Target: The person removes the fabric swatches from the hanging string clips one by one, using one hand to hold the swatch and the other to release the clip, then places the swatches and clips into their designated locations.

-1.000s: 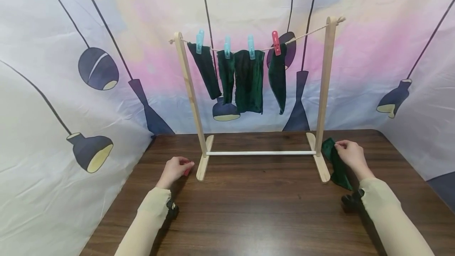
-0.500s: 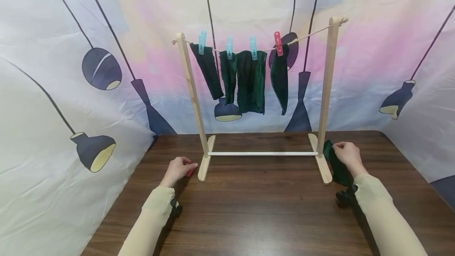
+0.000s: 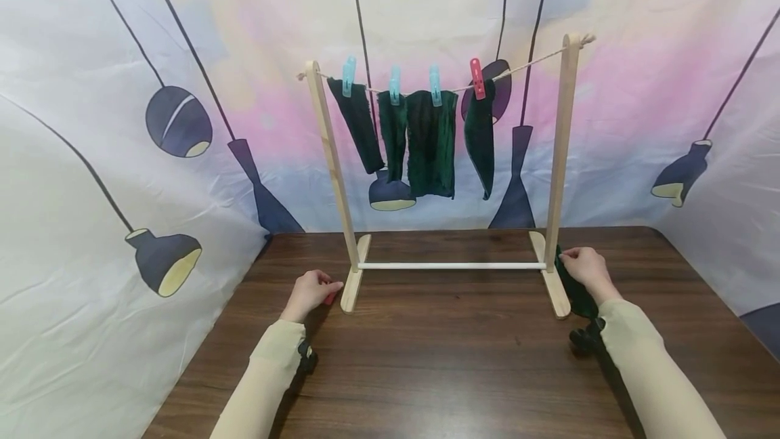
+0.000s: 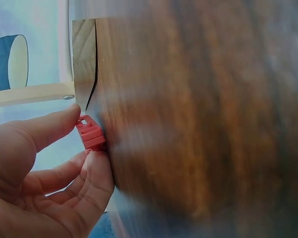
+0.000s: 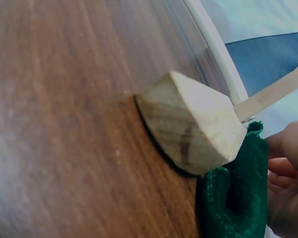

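Note:
On the table's left side, my left hand point(image 3: 308, 295) pinches a red clothespin point(image 4: 91, 134) between thumb and fingertips, low over the wood and close to the rack's left foot point(image 3: 355, 283). My right hand point(image 3: 588, 271) pinches a dark green velvet cloth point(image 5: 248, 193) by its upper part, just outside the rack's right foot point(image 5: 184, 124). In the head view that cloth is partly hidden behind the hand and the foot. Above, several green cloths hang from the rope line, such as a wide one point(image 3: 431, 148), held by blue clothespins point(image 3: 435, 85) and one red clothespin point(image 3: 477, 78).
The wooden rack has a left post point(image 3: 332, 161), a right post point(image 3: 562, 148) and a white crossbar point(image 3: 451, 265) low between them. It stands toward the back of the brown table point(image 3: 451, 371). A patterned backdrop point(image 3: 256, 32) rises behind.
My right hand has moved left with the green cloth, closer to the rack's right foot. The left hand has shifted slightly right with the red clothespin. The hanging cloths stay in place.

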The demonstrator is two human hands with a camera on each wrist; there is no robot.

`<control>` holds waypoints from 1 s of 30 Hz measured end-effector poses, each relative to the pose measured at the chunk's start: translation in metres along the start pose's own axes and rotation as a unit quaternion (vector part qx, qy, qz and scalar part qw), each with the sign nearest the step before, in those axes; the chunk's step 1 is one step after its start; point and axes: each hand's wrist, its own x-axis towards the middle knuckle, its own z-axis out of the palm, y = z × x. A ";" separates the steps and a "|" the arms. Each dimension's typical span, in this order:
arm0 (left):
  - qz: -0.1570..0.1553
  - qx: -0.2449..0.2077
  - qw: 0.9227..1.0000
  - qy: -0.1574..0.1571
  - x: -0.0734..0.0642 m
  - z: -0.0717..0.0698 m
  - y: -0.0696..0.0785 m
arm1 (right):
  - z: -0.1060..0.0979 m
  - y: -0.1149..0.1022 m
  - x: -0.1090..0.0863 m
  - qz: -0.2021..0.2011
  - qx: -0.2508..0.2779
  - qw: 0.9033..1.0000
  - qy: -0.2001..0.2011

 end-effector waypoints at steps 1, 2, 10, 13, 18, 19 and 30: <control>-0.001 -0.001 1.000 -0.001 0.000 0.000 0.000 | 0.000 0.000 0.000 0.002 0.000 1.000 -0.004; -0.002 -0.001 1.000 -0.001 -0.001 0.000 0.000 | 0.001 -0.001 0.001 0.004 -0.001 1.000 -0.006; -0.003 -0.001 1.000 -0.004 -0.001 0.001 0.002 | 0.003 -0.001 0.000 0.004 0.001 1.000 -0.002; -0.005 -0.006 1.000 -0.008 -0.002 0.001 0.002 | 0.005 -0.001 -0.001 0.002 -0.001 1.000 0.004; 0.001 -0.007 1.000 -0.011 -0.003 0.001 0.003 | 0.006 0.000 -0.002 0.003 0.004 1.000 0.008; 0.003 -0.006 1.000 -0.011 -0.003 0.001 0.003 | 0.006 0.000 -0.001 0.003 0.005 1.000 0.010; -0.003 -0.021 1.000 -0.014 -0.003 0.002 0.001 | 0.008 0.001 -0.002 -0.001 0.001 1.000 0.019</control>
